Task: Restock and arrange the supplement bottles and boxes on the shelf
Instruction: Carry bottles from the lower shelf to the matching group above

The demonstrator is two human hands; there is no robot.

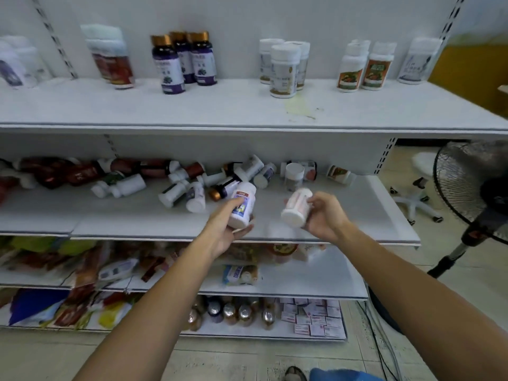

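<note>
My left hand (225,229) grips a white bottle with a blue and red label (243,203), held upright over the front of the middle shelf (165,218). My right hand (324,215) holds a second white bottle (297,206) tilted on its side, cap towards me. Behind both hands a jumble of supplement bottles (192,185) lies tipped over along the back of that shelf. On the top shelf (220,111) bottles stand upright in small groups: purple-labelled ones with gold caps (181,61), white ones (284,68), and orange-labelled ones (362,68).
Lower shelves hold packets (110,270), dark bottles (228,312) and small boxes (316,317). A standing fan (478,188) is close on the right, with a white chair base (415,202) behind it. A yellowish stain (298,105) marks the top shelf.
</note>
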